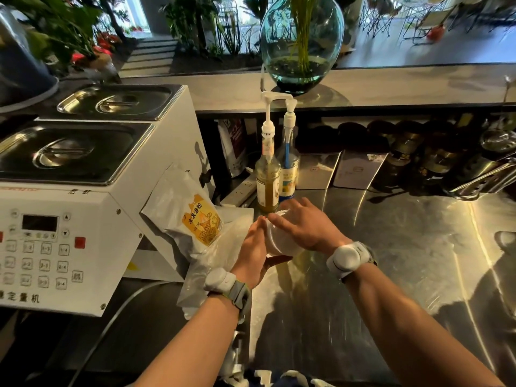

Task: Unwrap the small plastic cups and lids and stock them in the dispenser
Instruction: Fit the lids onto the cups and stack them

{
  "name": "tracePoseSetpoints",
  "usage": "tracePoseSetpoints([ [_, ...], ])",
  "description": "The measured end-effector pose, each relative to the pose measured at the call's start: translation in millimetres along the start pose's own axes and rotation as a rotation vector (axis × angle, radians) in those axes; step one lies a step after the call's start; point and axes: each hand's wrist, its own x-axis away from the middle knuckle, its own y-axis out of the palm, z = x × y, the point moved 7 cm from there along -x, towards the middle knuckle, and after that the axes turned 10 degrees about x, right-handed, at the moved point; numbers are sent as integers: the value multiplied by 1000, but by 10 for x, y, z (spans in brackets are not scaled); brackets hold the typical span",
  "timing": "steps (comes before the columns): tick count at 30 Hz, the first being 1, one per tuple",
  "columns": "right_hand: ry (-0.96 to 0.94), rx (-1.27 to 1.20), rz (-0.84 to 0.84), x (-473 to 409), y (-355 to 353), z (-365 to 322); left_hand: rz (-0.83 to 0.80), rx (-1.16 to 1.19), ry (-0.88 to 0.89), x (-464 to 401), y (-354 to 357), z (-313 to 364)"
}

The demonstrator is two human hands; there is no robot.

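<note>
White machine (83,219) far left, powder bag (192,216) leaning on it. Left hand (252,252) & right hand (304,227) grip cup stack (275,241) from both sides, fingers curled on it, over steel counter (391,247). Two syrup bottles (269,182) just behind; jars (418,155) at back right.

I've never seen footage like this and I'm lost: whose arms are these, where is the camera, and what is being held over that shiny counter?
There is one picture, taken by a wide-angle camera worn on a person's head, looking down at their own arms. Each wrist carries a white band. The left hand and right hand together hold a stack of small clear plastic cups above a steel counter. To the left stands a white machine with buttons, and a white powder bag leans on it. Behind the hands stand two pump bottles.
</note>
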Motion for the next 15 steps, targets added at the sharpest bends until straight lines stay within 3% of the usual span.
tracePoseSetpoints([
  [5,-3,0,67,25,-9,8,-72,237,-119,51,-1,-78],
  [9,-22,3,67,24,-17,19,-95,199,-68,88,21,-41],
  [15,-2,-195,127,35,-24,81,-66,164,-47,16,-42,-64],
])
